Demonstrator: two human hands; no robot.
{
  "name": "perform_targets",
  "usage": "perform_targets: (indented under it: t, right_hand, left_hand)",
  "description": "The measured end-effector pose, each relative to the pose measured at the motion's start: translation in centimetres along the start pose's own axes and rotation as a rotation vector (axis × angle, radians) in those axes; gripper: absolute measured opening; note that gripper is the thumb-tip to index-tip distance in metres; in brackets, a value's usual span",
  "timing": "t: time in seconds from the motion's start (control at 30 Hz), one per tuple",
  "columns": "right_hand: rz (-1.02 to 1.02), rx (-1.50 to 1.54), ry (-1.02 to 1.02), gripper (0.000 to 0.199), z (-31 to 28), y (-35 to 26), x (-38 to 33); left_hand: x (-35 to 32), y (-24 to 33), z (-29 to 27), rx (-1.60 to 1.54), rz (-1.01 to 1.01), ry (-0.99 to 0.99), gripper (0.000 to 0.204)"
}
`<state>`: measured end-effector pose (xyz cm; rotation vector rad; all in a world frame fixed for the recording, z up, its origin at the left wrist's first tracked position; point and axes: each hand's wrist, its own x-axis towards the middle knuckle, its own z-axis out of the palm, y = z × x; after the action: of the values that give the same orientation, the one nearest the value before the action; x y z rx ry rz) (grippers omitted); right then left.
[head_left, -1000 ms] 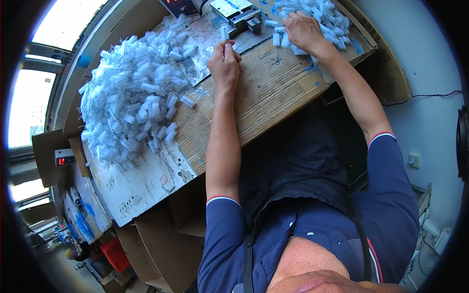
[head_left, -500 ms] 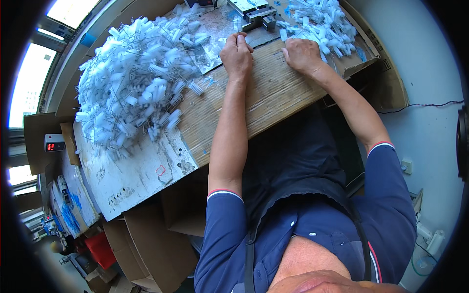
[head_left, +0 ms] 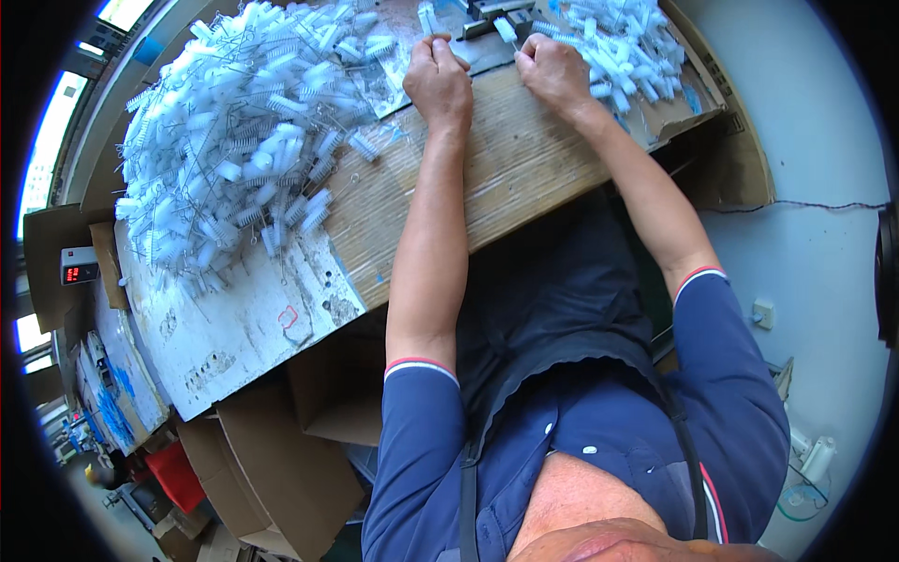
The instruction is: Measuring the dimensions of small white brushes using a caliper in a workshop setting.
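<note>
My left hand (head_left: 438,86) is closed with its fingertips pinched on a small wire-handled brush (head_left: 428,19), whose white bristle head points up beyond them. My right hand (head_left: 554,77) pinches a second white-bristled brush (head_left: 506,30), its head angled toward the far left. Between the two hands, at the far side of the bench, is a dark metal fixture (head_left: 487,21), partly cut off by the picture's top edge. Both hands are over the near side of this fixture, and the right one is beside a pile of similar brushes (head_left: 629,56).
A large heap of white brushes with wire stems (head_left: 239,140) covers the left of the worktable (head_left: 421,201). Cardboard (head_left: 716,98) borders the right side. A small box with a red display (head_left: 79,266) stands at far left, and open cartons (head_left: 272,459) are below the table.
My right hand has moved left, away from the right pile and closer to the fixture, with its brush now showing clearly. My left hand has shifted slightly left. The whole view has tilted a little.
</note>
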<state>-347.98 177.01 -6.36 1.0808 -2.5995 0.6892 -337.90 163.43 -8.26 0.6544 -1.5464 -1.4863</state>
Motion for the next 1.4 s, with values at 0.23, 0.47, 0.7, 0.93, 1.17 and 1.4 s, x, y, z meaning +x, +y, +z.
perform_targets:
  t: [0.23,0.47,0.7,0.93,1.17,1.4]
  right_hand:
    - [0.027,0.035,0.142,0.016,2.1,-0.2,0.2]
    - [0.003,-0.004,0.151,0.015,2.5,-0.3,0.6]
    - [0.032,0.024,0.187,0.016,2.9,-0.2,0.5]
    - [0.030,0.017,0.204,0.015,3.2,-0.2,0.5]
    - [0.040,-0.028,0.207,0.018,3.4,-0.6,0.7]
    - [0.087,0.087,0.215,0.037,2.7,-0.7,0.8]
  left_hand:
    - [0.0,-0.6,-0.4,0.031,-0.018,-0.010,0.025]
    - [-0.2,-0.3,-0.1,0.008,-0.043,-0.001,0.024]
    - [-0.6,0.4,0.1,0.132,0.049,0.090,0.024]
    - [-0.9,0.7,0.1,0.141,0.062,0.097,0.024]
    - [-0.3,-0.8,0.3,0.355,0.331,0.271,0.024]
    - [-0.5,-0.3,0.1,0.422,0.195,0.206,0.021]
